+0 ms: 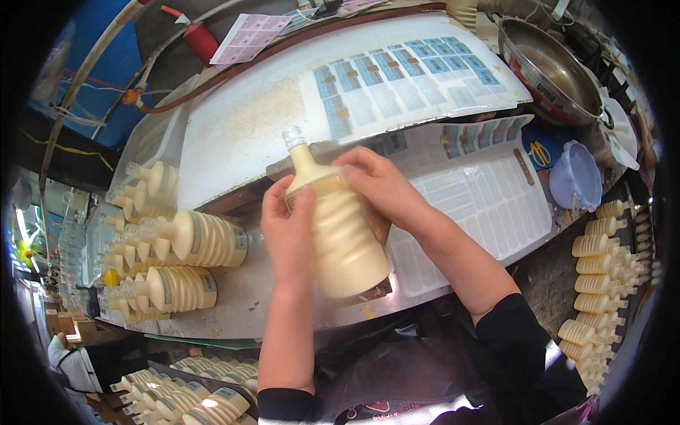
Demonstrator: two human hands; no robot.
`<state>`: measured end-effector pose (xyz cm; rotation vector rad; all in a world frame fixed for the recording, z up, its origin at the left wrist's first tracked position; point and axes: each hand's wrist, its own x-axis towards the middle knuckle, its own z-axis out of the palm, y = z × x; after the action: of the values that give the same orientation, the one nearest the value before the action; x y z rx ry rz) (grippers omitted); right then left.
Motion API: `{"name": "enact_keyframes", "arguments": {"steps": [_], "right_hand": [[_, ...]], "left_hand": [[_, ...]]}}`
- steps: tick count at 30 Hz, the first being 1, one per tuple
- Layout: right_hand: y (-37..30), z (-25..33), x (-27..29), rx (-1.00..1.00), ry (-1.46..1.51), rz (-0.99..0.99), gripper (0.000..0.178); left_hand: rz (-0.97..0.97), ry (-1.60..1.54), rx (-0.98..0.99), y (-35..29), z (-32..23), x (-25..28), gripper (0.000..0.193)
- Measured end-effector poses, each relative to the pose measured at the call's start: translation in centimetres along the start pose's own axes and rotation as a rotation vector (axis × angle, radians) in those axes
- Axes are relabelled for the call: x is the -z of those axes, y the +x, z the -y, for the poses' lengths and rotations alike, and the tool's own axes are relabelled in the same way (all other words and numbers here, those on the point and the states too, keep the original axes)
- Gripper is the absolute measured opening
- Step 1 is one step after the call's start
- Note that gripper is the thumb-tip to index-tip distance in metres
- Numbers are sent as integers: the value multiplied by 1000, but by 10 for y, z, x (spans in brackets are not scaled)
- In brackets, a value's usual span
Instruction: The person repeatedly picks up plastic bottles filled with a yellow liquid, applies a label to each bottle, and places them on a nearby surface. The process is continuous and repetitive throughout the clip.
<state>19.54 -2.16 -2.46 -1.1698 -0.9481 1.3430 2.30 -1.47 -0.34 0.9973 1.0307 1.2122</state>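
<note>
White board (283, 78) is super bright at 12 o'clock, glare on my right sleeve (524, 343) at 4, left hand (289, 219) slightly blurry, edges fisheye-warped.

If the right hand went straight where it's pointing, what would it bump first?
The right hand would meet the cream bottle first; it seems to touch its shoulder, though depth is unclear.

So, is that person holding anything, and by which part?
Yes, a cream-coloured bottle, held between both hands around its shoulder, just below the neck: the left hand on its left side, the right hand on its right.
</note>
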Motion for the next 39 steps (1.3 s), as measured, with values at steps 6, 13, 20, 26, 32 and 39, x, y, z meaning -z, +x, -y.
{"name": "enact_keyframes", "arguments": {"steps": [6, 13, 20, 26, 32, 39], "right_hand": [[-3, 0, -3, 36, -37, -8, 24], [-4, 5, -4, 8, -114, -30, 25], [-7, 8, -9, 30, -250, -84, 28], [-8, 7, -8, 36, -252, -79, 26], [-4, 20, 22, -68, 210, -133, 29], [-30, 34, -10, 386, -499, -302, 21]], "left_hand": [[-24, -12, -14, 2, 3, 0, 31], [-11, 20, 16, 2, 2, 1, 41], [-18, 7, 10, 1, 2, 1, 40], [-16, -3, 9, 1, 2, 0, 41], [2, -5, -1, 1, 2, 1, 40], [1, 9, 12, -2, -2, -1, 39]]}}
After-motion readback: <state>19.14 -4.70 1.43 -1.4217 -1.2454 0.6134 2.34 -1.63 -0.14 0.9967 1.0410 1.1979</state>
